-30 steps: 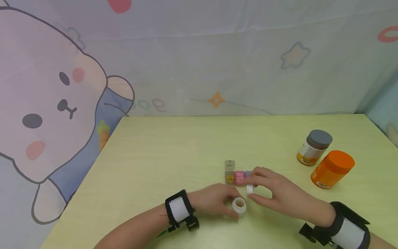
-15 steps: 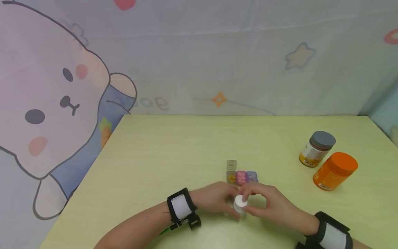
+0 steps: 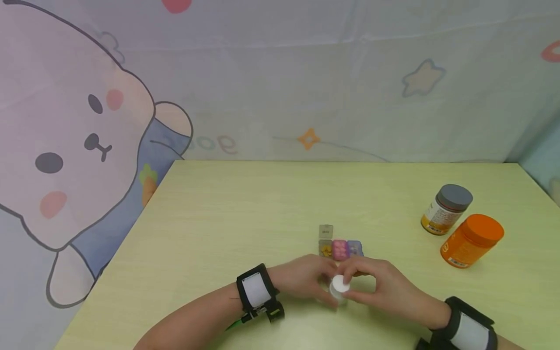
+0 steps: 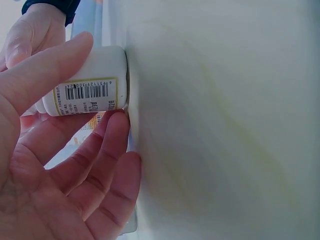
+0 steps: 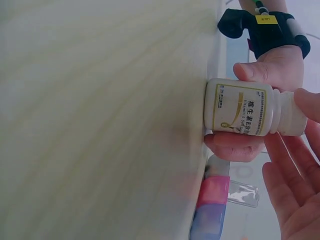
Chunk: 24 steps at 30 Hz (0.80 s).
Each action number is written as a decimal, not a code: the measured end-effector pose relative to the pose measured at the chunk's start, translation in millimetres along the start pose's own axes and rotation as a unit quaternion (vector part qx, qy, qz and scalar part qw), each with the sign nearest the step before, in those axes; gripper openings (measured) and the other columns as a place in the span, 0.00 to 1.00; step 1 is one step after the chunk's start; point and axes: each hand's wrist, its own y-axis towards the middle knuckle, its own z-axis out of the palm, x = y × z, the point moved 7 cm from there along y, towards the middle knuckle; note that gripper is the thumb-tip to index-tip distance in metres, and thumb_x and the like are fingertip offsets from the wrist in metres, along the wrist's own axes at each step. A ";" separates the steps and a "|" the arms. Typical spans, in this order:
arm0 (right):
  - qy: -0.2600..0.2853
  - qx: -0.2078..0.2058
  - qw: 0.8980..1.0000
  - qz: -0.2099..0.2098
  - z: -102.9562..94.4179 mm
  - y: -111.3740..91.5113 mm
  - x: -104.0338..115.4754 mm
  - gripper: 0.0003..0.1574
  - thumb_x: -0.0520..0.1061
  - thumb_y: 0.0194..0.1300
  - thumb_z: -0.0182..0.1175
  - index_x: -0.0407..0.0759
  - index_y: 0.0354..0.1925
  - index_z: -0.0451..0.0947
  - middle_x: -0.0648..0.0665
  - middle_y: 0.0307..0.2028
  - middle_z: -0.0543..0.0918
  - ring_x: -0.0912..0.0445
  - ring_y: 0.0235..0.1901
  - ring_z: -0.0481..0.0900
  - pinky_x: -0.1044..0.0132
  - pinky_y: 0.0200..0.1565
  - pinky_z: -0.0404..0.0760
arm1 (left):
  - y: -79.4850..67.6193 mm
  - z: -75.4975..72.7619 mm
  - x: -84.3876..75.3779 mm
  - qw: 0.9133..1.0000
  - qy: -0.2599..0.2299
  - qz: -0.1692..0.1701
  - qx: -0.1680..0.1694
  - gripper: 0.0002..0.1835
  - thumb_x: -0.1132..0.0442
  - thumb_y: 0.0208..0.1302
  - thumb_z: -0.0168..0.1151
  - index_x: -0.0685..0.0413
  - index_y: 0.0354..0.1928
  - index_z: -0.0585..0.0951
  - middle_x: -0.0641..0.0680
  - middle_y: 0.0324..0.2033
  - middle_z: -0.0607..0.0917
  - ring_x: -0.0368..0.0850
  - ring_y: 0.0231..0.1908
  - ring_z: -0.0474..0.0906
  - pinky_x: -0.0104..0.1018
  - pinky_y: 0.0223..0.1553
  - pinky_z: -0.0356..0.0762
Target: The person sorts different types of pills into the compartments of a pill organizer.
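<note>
A small white pill bottle (image 5: 239, 107), labelled Vitamin E, stands upright on the table between both hands. My left hand (image 3: 304, 279) grips the bottle body, with its thumb (image 4: 60, 65) on one side and fingers on the other. Pinched between the right hand's (image 3: 385, 289) thumb and fingers is the white cap (image 3: 341, 283), seated over the bottle's mouth. Just behind the hands lies a pill organizer (image 3: 340, 250) in clear, pink and blue sections. Its clear lid (image 3: 325, 231) is flipped back, and yellow pills (image 3: 325, 250) show in that section.
To the right stand a brown jar with a grey lid (image 3: 455, 197) and an orange jar (image 3: 470, 241), close together. The pale yellow table (image 3: 245, 204) ends at a printed cloth backdrop (image 3: 271, 87).
The right hand has moved left with the cap, from beside the uncovered bottle onto its mouth. The left hand keeps its hold on the bottle.
</note>
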 end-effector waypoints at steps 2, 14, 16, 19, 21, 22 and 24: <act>0.006 0.001 1.000 0.007 -0.3 -0.4 -0.7 0.20 0.41 0.48 0.67 0.55 0.38 0.70 0.50 0.43 0.78 0.57 0.44 0.75 0.62 0.41 0.75 | 0.1 -0.2 -0.1 1.000 -0.002 -0.003 0.000 0.17 0.52 0.46 0.69 0.50 0.38 0.80 0.39 0.34 0.75 0.28 0.34 0.69 0.20 0.37 0.65; -0.051 0.022 0.998 -0.005 -1.2 6.3 7.1 0.21 0.47 0.50 0.67 0.53 0.44 0.73 0.56 0.40 0.77 0.62 0.39 0.73 0.63 0.39 0.74 | 0.3 -0.5 -1.5 1.000 0.001 -0.003 0.000 0.19 0.53 0.46 0.69 0.50 0.41 0.80 0.39 0.35 0.75 0.27 0.35 0.69 0.20 0.38 0.64; -0.080 0.025 0.997 -0.004 -1.3 7.7 8.8 0.21 0.50 0.51 0.66 0.54 0.44 0.74 0.57 0.40 0.77 0.63 0.38 0.73 0.64 0.39 0.74 | 0.4 -0.4 -1.8 1.000 -0.002 -0.004 0.003 0.20 0.52 0.46 0.69 0.50 0.42 0.80 0.39 0.36 0.75 0.28 0.35 0.69 0.20 0.37 0.65; -0.133 0.025 0.991 -0.001 -1.0 10.2 10.2 0.19 0.55 0.50 0.66 0.56 0.41 0.73 0.60 0.37 0.74 0.65 0.36 0.71 0.67 0.36 0.73 | 0.9 -0.2 -2.2 1.000 -0.015 0.001 0.007 0.17 0.53 0.47 0.69 0.49 0.40 0.80 0.39 0.38 0.76 0.28 0.36 0.68 0.21 0.38 0.65; -0.173 0.021 0.985 -0.002 -0.6 12.7 10.7 0.20 0.59 0.49 0.66 0.56 0.38 0.71 0.61 0.34 0.72 0.66 0.33 0.70 0.69 0.33 0.72 | 1.1 -0.3 -2.6 1.000 -0.023 0.005 0.007 0.14 0.53 0.48 0.68 0.48 0.37 0.80 0.38 0.38 0.76 0.28 0.36 0.68 0.21 0.38 0.66; -0.191 0.020 0.981 -0.001 -0.6 13.8 10.8 0.22 0.61 0.48 0.65 0.56 0.37 0.69 0.62 0.33 0.71 0.66 0.32 0.69 0.70 0.32 0.71 | 1.2 -0.2 -2.5 1.000 -0.026 0.006 0.007 0.13 0.53 0.48 0.68 0.47 0.36 0.80 0.38 0.40 0.76 0.28 0.36 0.68 0.21 0.38 0.66; -0.218 0.021 0.976 -0.002 -0.3 15.5 11.2 0.24 0.64 0.47 0.64 0.56 0.37 0.69 0.62 0.32 0.70 0.66 0.30 0.68 0.71 0.30 0.70 | 1.2 -0.1 -2.6 1.000 -0.024 0.009 0.004 0.12 0.53 0.48 0.68 0.46 0.34 0.80 0.38 0.39 0.76 0.29 0.35 0.67 0.21 0.37 0.66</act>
